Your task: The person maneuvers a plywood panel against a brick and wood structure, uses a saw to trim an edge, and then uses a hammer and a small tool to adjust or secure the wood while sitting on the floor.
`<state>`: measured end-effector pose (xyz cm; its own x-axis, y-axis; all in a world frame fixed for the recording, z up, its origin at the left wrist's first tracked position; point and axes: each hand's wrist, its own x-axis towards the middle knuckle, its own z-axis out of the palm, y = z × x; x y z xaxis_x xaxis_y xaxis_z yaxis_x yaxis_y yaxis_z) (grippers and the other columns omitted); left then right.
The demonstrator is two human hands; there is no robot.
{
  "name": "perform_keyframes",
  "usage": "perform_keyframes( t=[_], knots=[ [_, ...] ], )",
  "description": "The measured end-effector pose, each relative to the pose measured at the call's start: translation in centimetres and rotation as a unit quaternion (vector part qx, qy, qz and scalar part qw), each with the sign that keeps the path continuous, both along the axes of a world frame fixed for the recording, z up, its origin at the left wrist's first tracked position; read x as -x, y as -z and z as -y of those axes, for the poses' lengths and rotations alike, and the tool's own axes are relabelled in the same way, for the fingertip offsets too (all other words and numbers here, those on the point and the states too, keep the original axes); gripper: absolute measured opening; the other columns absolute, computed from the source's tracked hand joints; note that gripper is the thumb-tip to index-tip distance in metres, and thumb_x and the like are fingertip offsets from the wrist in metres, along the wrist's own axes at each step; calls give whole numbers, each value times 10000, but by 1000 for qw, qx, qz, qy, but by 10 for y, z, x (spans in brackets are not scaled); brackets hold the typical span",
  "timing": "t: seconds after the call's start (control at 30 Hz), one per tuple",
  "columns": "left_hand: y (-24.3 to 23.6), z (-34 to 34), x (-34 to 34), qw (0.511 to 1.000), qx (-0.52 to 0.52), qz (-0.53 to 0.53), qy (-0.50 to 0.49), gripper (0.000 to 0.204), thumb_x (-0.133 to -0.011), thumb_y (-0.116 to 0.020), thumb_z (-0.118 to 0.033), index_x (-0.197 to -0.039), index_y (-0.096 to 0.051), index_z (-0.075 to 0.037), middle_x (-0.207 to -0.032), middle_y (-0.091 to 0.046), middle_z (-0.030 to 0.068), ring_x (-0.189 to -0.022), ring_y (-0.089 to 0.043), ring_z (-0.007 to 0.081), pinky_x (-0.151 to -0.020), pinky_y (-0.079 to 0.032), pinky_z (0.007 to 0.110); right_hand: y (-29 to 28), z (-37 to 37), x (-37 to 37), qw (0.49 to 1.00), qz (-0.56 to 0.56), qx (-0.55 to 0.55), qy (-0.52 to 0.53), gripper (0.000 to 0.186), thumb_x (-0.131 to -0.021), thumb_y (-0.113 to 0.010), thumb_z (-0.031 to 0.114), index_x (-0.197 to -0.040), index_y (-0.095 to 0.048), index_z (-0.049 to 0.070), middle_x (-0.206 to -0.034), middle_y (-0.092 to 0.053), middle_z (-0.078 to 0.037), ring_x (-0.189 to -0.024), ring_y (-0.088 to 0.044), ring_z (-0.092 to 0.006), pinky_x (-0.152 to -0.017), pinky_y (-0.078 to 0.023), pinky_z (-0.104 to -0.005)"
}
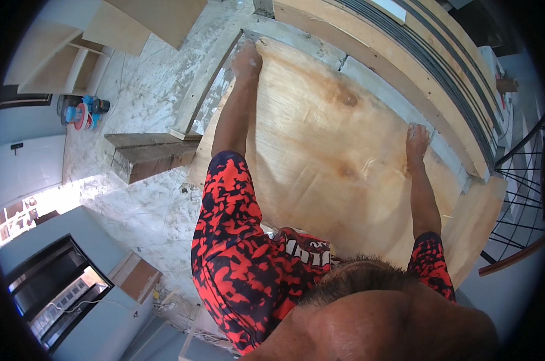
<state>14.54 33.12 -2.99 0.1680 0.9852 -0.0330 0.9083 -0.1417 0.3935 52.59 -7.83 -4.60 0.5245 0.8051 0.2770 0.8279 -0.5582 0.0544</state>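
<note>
A large plywood sheet (320, 138), pale with brown knot stains, spreads out in front of me over a wooden frame. My left hand (246, 60) is closed around the sheet's left edge near its far corner; the fingertips are partly hidden. Farther right, my right hand (417, 142) curls its fingers over the far edge of the same sheet. Just beyond both hands runs a whitish, dusty frame rail (375, 81). On the left, a wooden frame piece (206, 84) borders a gap through which the floor shows.
A thick timber beam (149, 153) juts out left of the sheet. Beyond the rail lie long boards and dark strips (447, 66). A blue and red power tool (86, 112) sits on the dusty floor at left, near wooden cabinets (80, 66). Black metal bars (516, 192) stand at right.
</note>
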Motion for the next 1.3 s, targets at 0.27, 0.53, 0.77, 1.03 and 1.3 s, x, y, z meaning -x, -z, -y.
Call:
perform_keyframes(
  t=[0.27, 0.53, 0.77, 1.03, 1.3],
  knots=[
    [-9, 4, -10, 977, 4, 174, -125, 266, -930, -474, -309, -1074, -524, -92, -991, -644, 212, -971, -604, 391, -827, -441, 486, 16, 7, 15, 997, -26, 12, -74, 331, -924, -461, 197, -1191, -514, 7, -1214, -499, -214, -1133, -457, -371, -984, -354, -458],
    [-17, 109, 23, 932, -161, 315, 83, 248, -892, -573, -306, -966, -559, -69, -812, -669, 141, -795, -653, 300, -695, -490, 397, 0, 55, 76, 981, -178, 1, -81, 459, -918, -459, 223, -1264, -459, -79, -1351, -400, -285, -1289, -343, -401, -1092, -267, -421],
    [-43, 347, -8, 658, 385, 646, -31, 123, -887, -562, -191, -916, -563, -72, -751, -602, 37, -444, -420, 68, -384, -321, 225, -47, 99, 189, 735, -676, -54, -22, 376, -934, -502, 264, -1191, -542, -8, -1128, -601, -142, -948, -615, -229, -815, -513, -324],
    [-67, 479, -30, 606, 408, 678, -84, 164, -910, -533, -172, -1011, -521, -44, -734, -550, 31, -383, -344, 56, -322, -260, 211, -96, 177, 275, 495, -863, -98, 17, 255, -933, -526, 111, -1146, -519, -30, -965, -627, -98, -847, -631, -172, -722, -542, -299],
    [-79, 543, -34, 616, 368, 690, -91, 238, -908, -536, -186, -1071, -522, -14, -759, -553, 40, -463, -405, 65, -399, -346, 217, -109, 231, 267, 555, -827, -85, -40, 161, -923, -555, 103, -1008, -554, -33, -808, -630, -81, -689, -621, -131, -607, -529, -230]
  ],
)
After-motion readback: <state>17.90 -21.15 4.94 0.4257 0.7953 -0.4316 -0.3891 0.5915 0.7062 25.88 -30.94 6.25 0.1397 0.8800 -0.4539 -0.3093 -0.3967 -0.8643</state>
